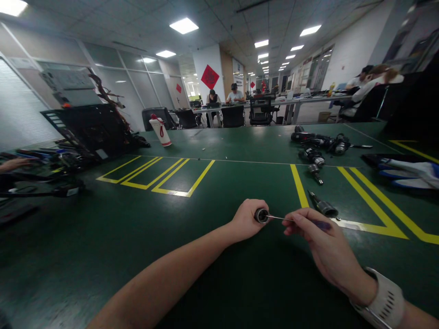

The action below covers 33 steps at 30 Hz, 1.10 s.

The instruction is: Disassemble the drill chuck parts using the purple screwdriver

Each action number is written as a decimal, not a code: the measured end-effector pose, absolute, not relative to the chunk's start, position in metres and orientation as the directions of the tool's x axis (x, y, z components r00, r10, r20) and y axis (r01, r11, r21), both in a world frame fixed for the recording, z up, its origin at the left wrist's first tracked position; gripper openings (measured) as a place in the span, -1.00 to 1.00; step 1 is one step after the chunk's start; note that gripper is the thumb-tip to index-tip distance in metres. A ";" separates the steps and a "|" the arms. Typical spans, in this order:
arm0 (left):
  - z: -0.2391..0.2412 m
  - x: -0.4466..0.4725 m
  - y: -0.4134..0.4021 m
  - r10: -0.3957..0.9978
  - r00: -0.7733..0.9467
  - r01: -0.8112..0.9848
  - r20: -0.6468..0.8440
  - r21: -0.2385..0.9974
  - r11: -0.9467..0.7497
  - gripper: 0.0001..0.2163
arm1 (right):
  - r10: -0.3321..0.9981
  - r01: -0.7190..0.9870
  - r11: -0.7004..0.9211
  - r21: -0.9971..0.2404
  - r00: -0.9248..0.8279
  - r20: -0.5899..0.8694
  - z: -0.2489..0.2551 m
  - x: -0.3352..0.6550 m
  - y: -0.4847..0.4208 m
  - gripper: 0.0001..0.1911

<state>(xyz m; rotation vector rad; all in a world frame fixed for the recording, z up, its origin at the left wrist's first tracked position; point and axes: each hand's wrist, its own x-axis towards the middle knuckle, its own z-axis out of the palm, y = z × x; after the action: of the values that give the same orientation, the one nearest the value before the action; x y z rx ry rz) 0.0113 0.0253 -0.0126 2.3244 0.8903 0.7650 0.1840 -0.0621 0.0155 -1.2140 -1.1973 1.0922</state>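
Observation:
My left hand is closed around a dark cylindrical metal part, whose round hollow end faces right and toward me. Between the fingers of my right hand is a slim screwdriver with a thin metal shaft and a dark purple handle. The shaft's tip reaches the part's opening; how deep it sits cannot be made out. Just beyond my right hand, a dark cone-shaped housing lies on the green table. Most of the part's body is hidden in my left palm.
Black tool parts lie at the back right, with blue and white gloves farther right. Yellow tape marks the table. A white cup stands at the back left. Another person's hand is near black equipment at far left.

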 end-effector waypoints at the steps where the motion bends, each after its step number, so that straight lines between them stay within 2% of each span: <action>1: -0.014 0.012 0.026 0.721 0.614 0.418 0.321 0.643 -0.642 -0.86 | 0.991 0.113 0.105 -0.988 0.074 0.113 0.016 0.184 -0.064 -0.72; 4: -0.018 0.013 0.028 0.730 0.592 0.462 0.343 0.597 -0.655 -0.86 | 0.964 0.346 0.241 -0.907 0.019 0.264 0.016 0.183 -0.069 -0.75; 7: -0.020 0.014 0.028 0.722 0.600 0.502 0.345 0.540 -0.676 -0.87 | 0.964 0.373 0.250 -0.894 -0.010 0.265 0.015 0.183 -0.069 -0.75; 9: -0.019 0.014 0.026 0.709 0.613 0.502 0.348 0.521 -0.690 -0.88 | 0.982 0.277 0.178 -0.944 0.015 0.190 0.014 0.185 -0.066 -0.74; 12: -0.016 0.012 0.024 0.693 0.634 0.481 0.344 0.527 -0.701 -0.91 | 0.997 0.034 0.048 -0.998 0.066 0.050 0.015 0.185 -0.061 -0.74; 15: -0.013 0.011 0.023 0.693 0.642 0.467 0.328 0.550 -0.693 -0.90 | 0.995 -0.158 -0.041 -0.987 0.084 -0.055 0.018 0.184 -0.059 -0.76; 17: -0.012 0.011 0.023 0.701 0.640 0.462 0.313 0.573 -0.677 -0.89 | 0.994 -0.203 -0.048 -0.978 0.087 -0.067 0.019 0.183 -0.060 -0.76; 19: -0.013 0.011 0.024 0.714 0.631 0.456 0.304 0.599 -0.658 -0.89 | 0.995 -0.139 -0.011 -0.990 0.096 -0.024 0.018 0.183 -0.062 -0.74; 23: -0.015 0.012 0.025 0.736 0.603 0.476 0.308 0.601 -0.642 -0.88 | 0.987 0.212 0.123 -0.969 0.077 0.142 0.016 0.184 -0.066 -0.71; 26: -0.015 0.013 0.025 0.738 0.597 0.492 0.314 0.584 -0.646 -0.87 | 0.983 0.287 0.150 -0.946 0.055 0.173 0.016 0.184 -0.067 -0.69; 29: -0.014 0.013 0.025 0.731 0.602 0.470 0.322 0.597 -0.650 -0.87 | 0.991 0.158 0.102 -0.982 0.070 0.114 0.018 0.183 -0.065 -0.68; 33: -0.013 0.012 0.025 0.722 0.603 0.390 0.339 0.664 -0.638 -0.87 | 0.994 -0.133 -0.007 -0.991 0.108 -0.021 0.020 0.179 -0.062 -0.70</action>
<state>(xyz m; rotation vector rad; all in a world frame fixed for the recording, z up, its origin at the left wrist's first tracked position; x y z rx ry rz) 0.0119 0.0246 -0.0130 2.2932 0.8773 0.8169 0.1793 -0.0622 0.0201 -1.1705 -1.0256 1.1990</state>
